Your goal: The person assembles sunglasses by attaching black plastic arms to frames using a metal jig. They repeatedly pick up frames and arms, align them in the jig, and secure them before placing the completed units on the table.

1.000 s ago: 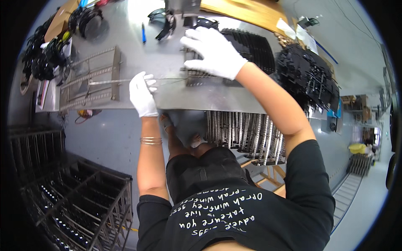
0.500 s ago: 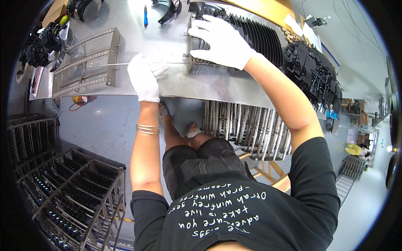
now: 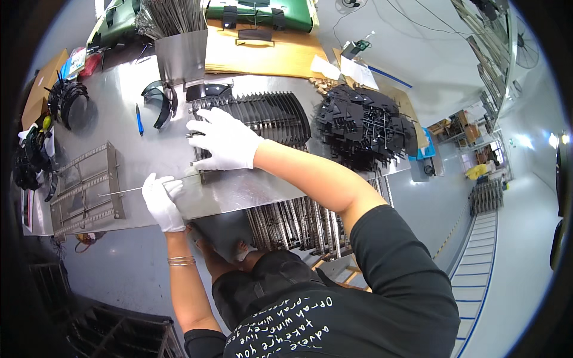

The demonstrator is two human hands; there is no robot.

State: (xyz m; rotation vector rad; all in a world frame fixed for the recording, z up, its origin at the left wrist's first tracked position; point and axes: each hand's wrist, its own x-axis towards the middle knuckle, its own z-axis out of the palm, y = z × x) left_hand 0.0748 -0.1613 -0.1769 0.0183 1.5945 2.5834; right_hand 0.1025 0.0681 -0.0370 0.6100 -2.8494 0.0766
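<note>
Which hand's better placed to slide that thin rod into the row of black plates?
Left. The left hand already pinches the thin metal rod, with its tip near the row of black plates. The right hand is pressed on that row, steadying it.

Both gloves are white — the left hand point(image 3: 160, 200) and the right hand point(image 3: 225, 142) alike. The metal table point(image 3: 250, 191) is dull silver-grey, the row of plates point(image 3: 262, 116) black, as is the pile of parts point(image 3: 364, 125) at three o'clock. The pen point(image 3: 139, 119) is blue, the board point(image 3: 262, 56) at twelve o'clock tan (beneath a green case point(image 3: 259, 13)) — the shirt point(image 3: 358, 310) black with white lettering.
</note>
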